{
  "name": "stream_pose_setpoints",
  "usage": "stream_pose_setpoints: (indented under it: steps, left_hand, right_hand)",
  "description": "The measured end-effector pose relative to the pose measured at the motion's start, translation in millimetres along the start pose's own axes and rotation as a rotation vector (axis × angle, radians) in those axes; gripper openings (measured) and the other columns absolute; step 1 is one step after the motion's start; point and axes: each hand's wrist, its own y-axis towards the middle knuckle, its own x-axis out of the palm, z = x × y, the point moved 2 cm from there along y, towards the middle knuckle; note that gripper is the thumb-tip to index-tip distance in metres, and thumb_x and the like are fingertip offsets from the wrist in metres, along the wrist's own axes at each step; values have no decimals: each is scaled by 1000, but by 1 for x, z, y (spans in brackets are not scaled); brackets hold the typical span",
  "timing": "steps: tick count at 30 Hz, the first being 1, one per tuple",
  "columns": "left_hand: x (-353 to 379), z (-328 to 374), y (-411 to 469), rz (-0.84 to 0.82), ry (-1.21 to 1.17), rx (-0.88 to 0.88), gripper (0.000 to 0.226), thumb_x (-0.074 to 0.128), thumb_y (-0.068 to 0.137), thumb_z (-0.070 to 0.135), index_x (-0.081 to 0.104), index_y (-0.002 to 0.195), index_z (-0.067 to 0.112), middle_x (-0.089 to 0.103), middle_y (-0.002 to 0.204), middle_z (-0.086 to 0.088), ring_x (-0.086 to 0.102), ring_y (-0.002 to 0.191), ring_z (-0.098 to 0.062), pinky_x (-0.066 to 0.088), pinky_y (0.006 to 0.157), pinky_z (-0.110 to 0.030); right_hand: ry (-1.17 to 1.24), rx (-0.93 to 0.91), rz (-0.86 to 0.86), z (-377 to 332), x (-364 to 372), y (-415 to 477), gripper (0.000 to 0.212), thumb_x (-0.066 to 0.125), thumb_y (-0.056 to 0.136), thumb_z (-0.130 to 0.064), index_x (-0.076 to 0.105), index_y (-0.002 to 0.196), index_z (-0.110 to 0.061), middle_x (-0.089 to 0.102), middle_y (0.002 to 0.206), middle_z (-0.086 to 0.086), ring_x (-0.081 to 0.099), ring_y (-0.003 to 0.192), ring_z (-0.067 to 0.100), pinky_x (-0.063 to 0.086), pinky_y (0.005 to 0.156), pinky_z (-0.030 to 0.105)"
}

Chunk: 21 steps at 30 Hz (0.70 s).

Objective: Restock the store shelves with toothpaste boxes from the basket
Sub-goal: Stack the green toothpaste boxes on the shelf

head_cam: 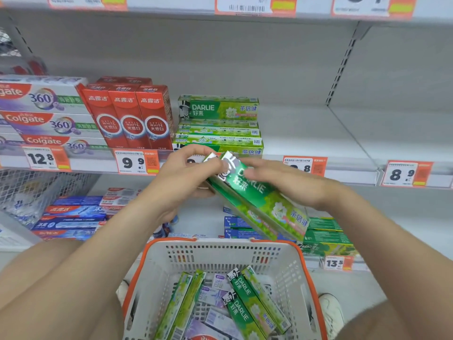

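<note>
Two green Darlie toothpaste boxes (259, 202) are held together, tilted, above the basket. My left hand (188, 177) grips their upper end, thumb on top and fingers curled underneath. My right hand (289, 182) lies on the boxes' top face with its fingers stretched out flat. Below stands a grey basket with an orange rim (301, 266), holding several more green Darlie boxes (247, 303) and some pale purple boxes (215, 293). On the middle shelf a stack of green Darlie boxes (218, 123) stands just behind my hands.
Left of the Darlie stack stand red toothpaste boxes (130, 116) and Colgate 360 boxes (41, 111). The middle shelf's board (318, 133) is bare to the right of the stack. The lower shelf carries blue boxes (71, 219) and green boxes (326, 236). A wire bin (31, 192) hangs at left.
</note>
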Motion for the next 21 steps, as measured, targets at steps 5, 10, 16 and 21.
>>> stream_pose_setpoints:
  steps: [5, 10, 16, 21]
  left_hand:
    - [0, -1, -3, 2, -117, 2, 59, 84, 61, 37, 69, 112, 11, 72, 97, -14, 72, 82, -32, 65, 81, -48]
    - [-10, 11, 1, 23, -56, 199, 51, 80, 78, 36, 67, 126, 26, 73, 124, -7, 75, 108, -26, 62, 91, -46]
    - [-20, 13, 13, 223, 344, 390, 47, 55, 90, 60, 60, 130, 36, 64, 131, 15, 63, 118, -5, 49, 107, -42]
    - [-19, 7, 23, 236, 1008, 498, 34, 58, 96, 29, 63, 127, 17, 51, 129, -1, 62, 109, -20, 47, 93, -34]
  right_hand:
    - [-145, 63, -144, 5, -9, -8, 33, 61, 80, -44, 69, 112, -36, 71, 102, -20, 60, 93, 8, 45, 79, 21]
    - [-76, -145, 36, -5, -20, -22, 41, 63, 92, -37, 61, 131, -47, 73, 108, -18, 68, 95, 5, 54, 84, 25]
    - [-425, -234, 541, -25, -36, -17, 74, 63, 76, -56, 47, 146, -41, 73, 101, -15, 68, 90, 9, 51, 79, 24]
    - [-776, -246, 736, -44, -51, 21, 84, 57, 71, -65, 40, 144, -30, 64, 114, 9, 60, 105, 36, 48, 90, 45]
